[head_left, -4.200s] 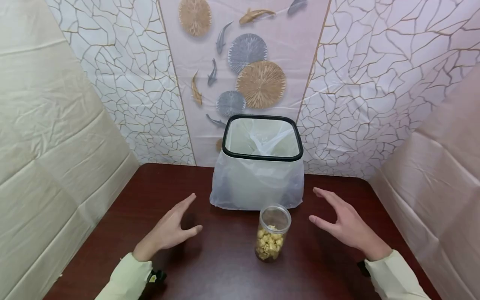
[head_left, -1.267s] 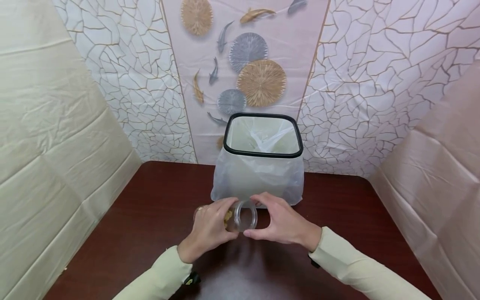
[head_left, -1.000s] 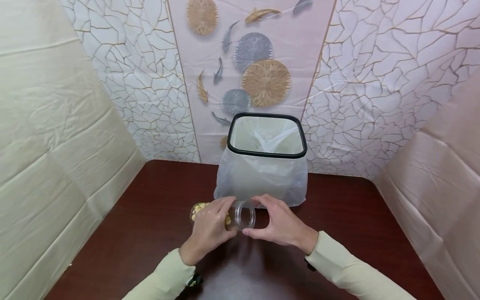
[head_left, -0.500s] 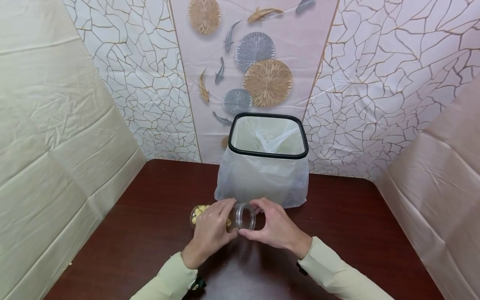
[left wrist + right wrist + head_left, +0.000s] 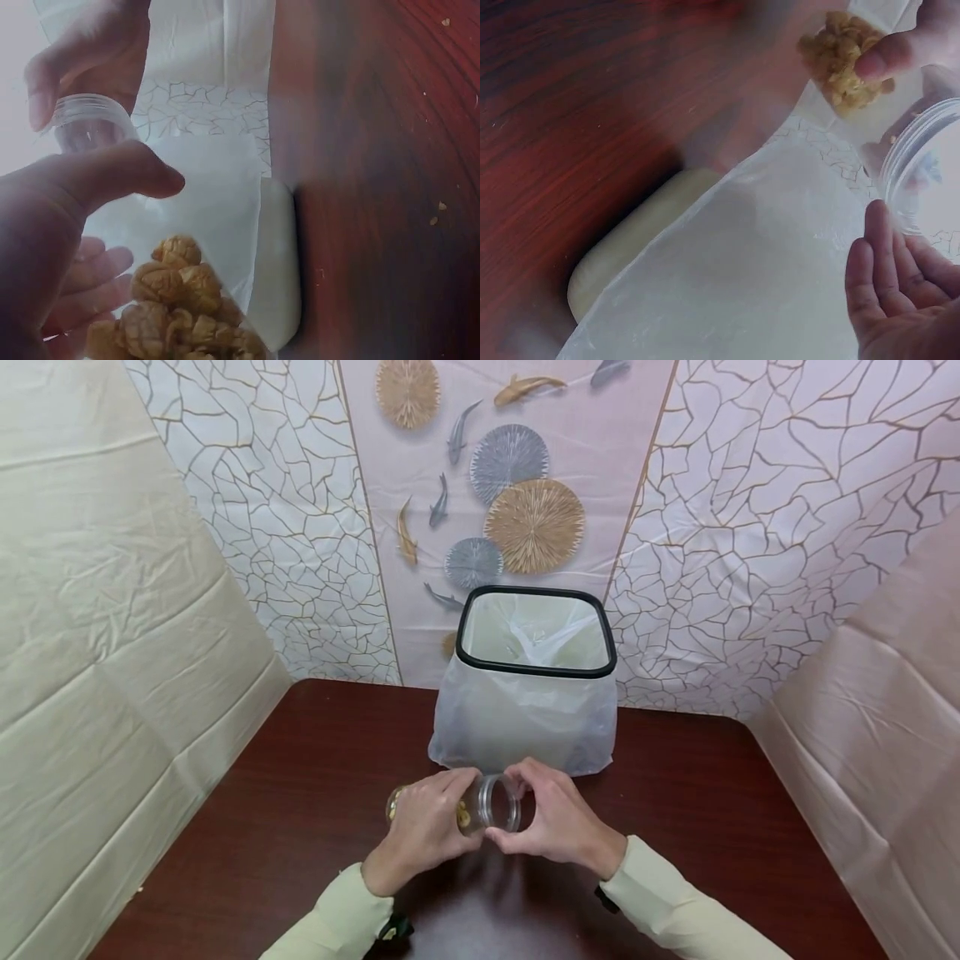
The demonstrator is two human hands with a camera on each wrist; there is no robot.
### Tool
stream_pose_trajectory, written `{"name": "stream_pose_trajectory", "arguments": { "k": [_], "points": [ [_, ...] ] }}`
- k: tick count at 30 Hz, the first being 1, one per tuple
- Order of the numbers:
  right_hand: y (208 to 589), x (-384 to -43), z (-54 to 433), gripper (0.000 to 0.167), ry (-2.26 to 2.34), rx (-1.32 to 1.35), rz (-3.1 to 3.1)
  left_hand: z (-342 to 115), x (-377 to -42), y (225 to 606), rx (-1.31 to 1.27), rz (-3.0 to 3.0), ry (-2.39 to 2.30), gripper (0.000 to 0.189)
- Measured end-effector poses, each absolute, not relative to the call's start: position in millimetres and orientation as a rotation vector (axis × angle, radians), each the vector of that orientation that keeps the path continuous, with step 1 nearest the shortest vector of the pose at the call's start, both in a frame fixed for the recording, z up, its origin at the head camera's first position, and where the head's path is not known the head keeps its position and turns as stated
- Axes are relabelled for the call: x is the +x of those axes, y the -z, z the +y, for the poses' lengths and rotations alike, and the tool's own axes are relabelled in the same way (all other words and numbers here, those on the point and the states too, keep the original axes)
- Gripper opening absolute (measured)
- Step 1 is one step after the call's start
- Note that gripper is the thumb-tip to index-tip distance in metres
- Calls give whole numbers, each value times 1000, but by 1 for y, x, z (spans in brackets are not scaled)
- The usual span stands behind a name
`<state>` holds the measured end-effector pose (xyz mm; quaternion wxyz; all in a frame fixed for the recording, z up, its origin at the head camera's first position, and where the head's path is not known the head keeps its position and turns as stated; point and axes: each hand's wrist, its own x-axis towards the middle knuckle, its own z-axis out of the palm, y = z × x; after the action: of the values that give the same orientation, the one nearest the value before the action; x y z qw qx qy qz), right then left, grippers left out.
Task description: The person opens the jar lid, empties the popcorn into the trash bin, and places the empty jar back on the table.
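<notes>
Above the table, a clear plastic jar (image 5: 470, 802) lies sideways in the head view, its wide round lid end to the right. My left hand (image 5: 423, 827) grips the jar's body, fingers over the far side and thumb on the near side. The fingers and thumb of my right hand (image 5: 561, 820) curve round the clear lid (image 5: 502, 804) at that end. Golden popcorn (image 5: 180, 307) shows inside the jar in the left wrist view. In the right wrist view the popcorn (image 5: 840, 64) sits behind my left thumb. My left hand covers much of the jar in the head view.
A bin with a translucent bag (image 5: 525, 718) and a black rim (image 5: 536, 671) stands just beyond the hands. The dark red wooden table (image 5: 315, 752) carries a few small crumbs (image 5: 442, 206). Draped cloth walls (image 5: 135, 610) enclose the sides and back.
Earlier the jar stood upright on the table between my parted hands. They have lifted it and turned it sideways, right hand at the lid. Lately both hands shifted slightly right and nearer.
</notes>
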<state>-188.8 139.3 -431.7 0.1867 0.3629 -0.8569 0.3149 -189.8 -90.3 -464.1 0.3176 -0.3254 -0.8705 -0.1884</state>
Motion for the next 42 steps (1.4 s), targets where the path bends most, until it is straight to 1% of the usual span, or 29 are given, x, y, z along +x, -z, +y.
{"name": "stream_pose_trajectory", "arguments": {
  "k": [4, 10, 13, 16, 19, 23, 27, 29, 33, 35, 38, 42],
  "points": [
    [428, -187, 142, 70, -711, 1186, -2341, -93, -186, 462, -901, -2447, 638, 70],
    [413, -189, 151, 85, -532, 1432, -2275, -95, -186, 460, -868, -2564, 736, 79],
    [405, -188, 156, 96, -516, 1446, -2304, -94, -188, 458, -860, -2550, 722, 77],
    [398, -186, 159, 101, -551, 1356, -2392, -93, -190, 456, -849, -2531, 695, 72],
    [394, -184, 159, 94, -626, 1205, -2500, -93, -192, 454, -830, -2521, 672, 70],
    [394, -181, 155, 71, -738, 1031, -2606, -93, -192, 452, -799, -2513, 632, 69],
    [400, -178, 149, 53, -782, 925, -2636, -92, -192, 453, -795, -2502, 604, 69],
    [404, -177, 147, 49, -782, 904, -2628, -91, -192, 452, -804, -2500, 607, 69],
    [406, -176, 148, 47, -794, 934, -2612, -89, -191, 451, -821, -2499, 614, 67],
    [405, -177, 149, 50, -805, 984, -2601, -89, -191, 451, -824, -2497, 606, 66],
    [404, -177, 153, 60, -787, 1083, -2560, -89, -190, 451, -825, -2496, 601, 66],
    [405, -178, 158, 78, -719, 1192, -2473, -89, -189, 451, -819, -2507, 608, 69]
  ]
}}
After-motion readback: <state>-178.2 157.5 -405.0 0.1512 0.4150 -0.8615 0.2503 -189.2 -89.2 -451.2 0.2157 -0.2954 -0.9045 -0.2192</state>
